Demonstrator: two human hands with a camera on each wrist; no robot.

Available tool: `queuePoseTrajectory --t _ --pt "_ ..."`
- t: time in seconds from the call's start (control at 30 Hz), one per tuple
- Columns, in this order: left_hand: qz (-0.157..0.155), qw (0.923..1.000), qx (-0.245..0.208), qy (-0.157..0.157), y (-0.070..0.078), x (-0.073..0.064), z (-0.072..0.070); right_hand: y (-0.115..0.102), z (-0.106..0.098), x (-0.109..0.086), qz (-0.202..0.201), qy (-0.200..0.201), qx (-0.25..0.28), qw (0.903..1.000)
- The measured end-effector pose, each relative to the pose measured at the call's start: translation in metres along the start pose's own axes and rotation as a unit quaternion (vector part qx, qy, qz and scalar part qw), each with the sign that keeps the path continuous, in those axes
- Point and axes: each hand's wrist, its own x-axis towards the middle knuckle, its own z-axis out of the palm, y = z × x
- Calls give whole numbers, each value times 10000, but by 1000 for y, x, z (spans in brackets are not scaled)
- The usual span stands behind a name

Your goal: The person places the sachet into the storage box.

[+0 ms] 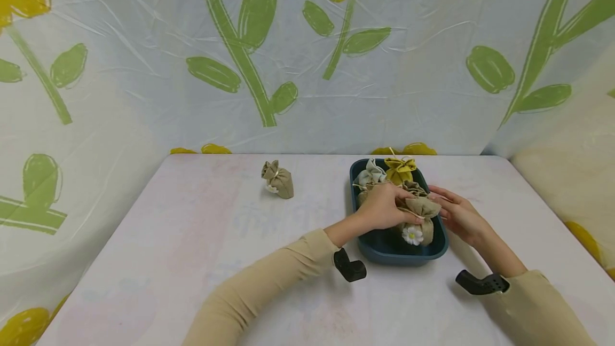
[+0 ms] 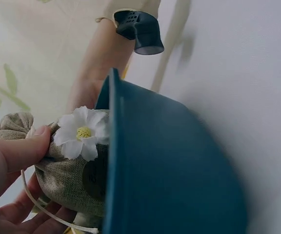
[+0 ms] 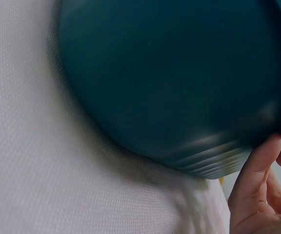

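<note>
My left hand (image 1: 386, 207) is over the dark blue bin (image 1: 402, 258), its thumb and fingers gripping the gathered neck of a beige linen sachet (image 1: 417, 227). A white cloth flower (image 2: 83, 132) with a yellow centre decorates that sachet, and a thin cord hangs from its neck. The sachet sits low in the front part of the bin, partly hidden by the wall in the left wrist view. At the bin's right side is my right hand (image 1: 463, 220), fingers loosely extended and thumb (image 3: 260, 161) near the rim.
Behind the left hand, the bin also holds a yellow sachet (image 1: 400, 170), a pale grey sachet (image 1: 371, 173) and a brown sachet (image 1: 414, 188). Another beige sachet (image 1: 282, 182) lies on the white table (image 1: 192, 218), left of the bin. A flower-printed cloth (image 1: 384, 95) hangs behind.
</note>
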Motion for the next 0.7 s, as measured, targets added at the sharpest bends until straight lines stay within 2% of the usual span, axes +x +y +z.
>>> queuePoseTrajectory --t 0.1,0.37,0.53,0.7 --pt "44 10000 -9 -80 0 0 3 -1 1 0 -60 -25 5 10000" --pt "-217 9986 351 -321 5 0 10 -3 2 -2 18 0 -93 10000" --pt "-423 9968 635 -219 5 -1 14 -3 3 -2 113 63 -294 9995" --pt "-586 9957 708 -119 5 1 19 -3 3 -2 129 77 -284 9995"
